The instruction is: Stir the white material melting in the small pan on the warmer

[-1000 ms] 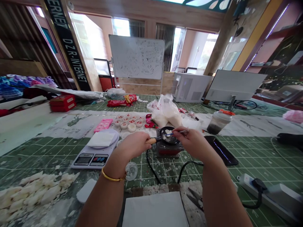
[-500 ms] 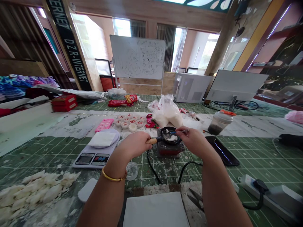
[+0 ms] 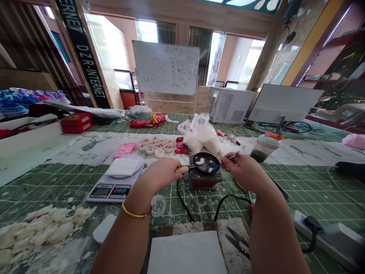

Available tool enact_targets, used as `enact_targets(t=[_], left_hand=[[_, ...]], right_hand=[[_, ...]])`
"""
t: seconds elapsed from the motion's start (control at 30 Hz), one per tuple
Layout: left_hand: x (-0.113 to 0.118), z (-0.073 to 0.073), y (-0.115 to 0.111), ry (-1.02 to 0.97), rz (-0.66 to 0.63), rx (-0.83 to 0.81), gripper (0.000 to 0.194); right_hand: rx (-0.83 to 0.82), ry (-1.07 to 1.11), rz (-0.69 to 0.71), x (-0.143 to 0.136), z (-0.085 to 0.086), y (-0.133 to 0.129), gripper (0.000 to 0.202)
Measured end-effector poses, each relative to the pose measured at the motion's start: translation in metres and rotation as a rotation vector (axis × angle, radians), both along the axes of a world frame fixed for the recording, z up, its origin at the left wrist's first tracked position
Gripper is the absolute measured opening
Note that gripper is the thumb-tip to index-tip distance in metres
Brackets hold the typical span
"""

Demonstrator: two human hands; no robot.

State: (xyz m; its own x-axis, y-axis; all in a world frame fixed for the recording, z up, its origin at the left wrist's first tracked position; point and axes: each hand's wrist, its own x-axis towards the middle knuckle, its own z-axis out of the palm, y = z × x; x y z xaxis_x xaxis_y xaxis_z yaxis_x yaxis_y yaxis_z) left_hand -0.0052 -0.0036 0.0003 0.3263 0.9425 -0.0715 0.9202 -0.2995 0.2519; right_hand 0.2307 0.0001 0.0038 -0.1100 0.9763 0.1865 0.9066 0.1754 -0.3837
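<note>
the left hand (image 3: 167, 171) grips the wooden handle (image 3: 184, 169) of a small black pan (image 3: 205, 158) over a hot plate (image 3: 204, 182), and the right hand (image 3: 241, 167) holds a thin blue stick (image 3: 218, 166) whose tip is in the pan among white lumps (image 3: 200, 161). to the left are a kitchen scale (image 3: 99, 191) with folded paper (image 3: 122, 167) on top and small cups (image 3: 159, 153); a clear bag (image 3: 203, 135) stands behind the pan. nearest the camera, a white sheet (image 3: 186, 253) lies beside scissors (image 3: 237, 246).
</note>
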Motion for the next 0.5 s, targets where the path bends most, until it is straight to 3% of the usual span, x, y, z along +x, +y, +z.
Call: enact_targets(t=[0.13,0.37,0.5], left_hand=[[0.0,0.0,0.0,0.002,0.007,0.001,0.017],[-0.001,-0.002,0.001,-0.003,0.002,-0.004,0.018],[-0.002,-0.003,0.002,0.002,-0.008,0.009,0.02]], right_hand=[[-0.021,0.115,0.145,-0.008,-0.001,-0.002,0.029],[0.064,0.049,-0.087,0.001,-0.005,0.008,0.03],[0.079,0.045,-0.078,-0.001,-0.006,0.008,0.032]])
